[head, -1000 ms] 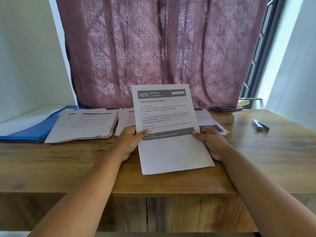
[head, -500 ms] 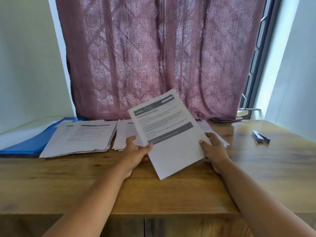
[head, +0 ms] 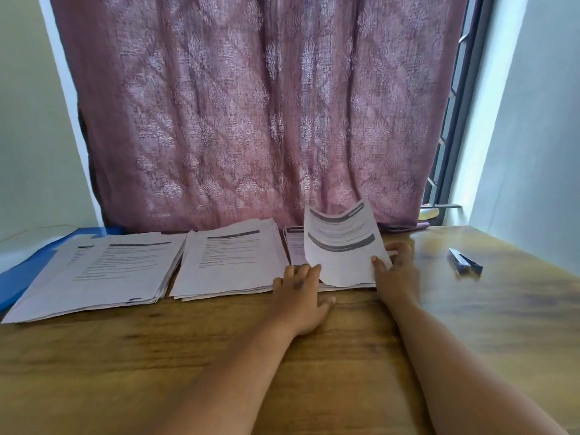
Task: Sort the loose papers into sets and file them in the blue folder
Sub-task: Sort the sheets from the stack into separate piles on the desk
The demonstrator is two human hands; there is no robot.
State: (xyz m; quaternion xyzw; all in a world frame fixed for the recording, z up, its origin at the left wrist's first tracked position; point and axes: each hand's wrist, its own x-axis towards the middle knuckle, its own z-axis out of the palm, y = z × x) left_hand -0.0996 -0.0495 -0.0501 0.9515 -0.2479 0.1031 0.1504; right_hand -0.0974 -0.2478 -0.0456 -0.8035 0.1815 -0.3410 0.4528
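Three stacks of printed papers lie in a row on the wooden table (head: 314,356): a left stack (head: 103,271), a middle stack (head: 232,262) and a right stack (head: 296,246). My right hand (head: 397,274) pinches a single printed sheet (head: 342,246) by its lower right corner; the sheet curls up over the right stack. My left hand (head: 301,293) rests with straight fingers on the front edge of the papers, just left of that sheet. The blue folder (head: 22,271) lies open at the far left, partly under the left stack.
A dark blue stapler-like object (head: 464,262) lies on the table at the right. A mauve patterned curtain (head: 260,105) hangs behind the table. A window frame (head: 458,120) stands at the right.
The sheet, earlier held up by both hands, has moved right and down over the right stack. My left hand let go of it and now rests on the papers.
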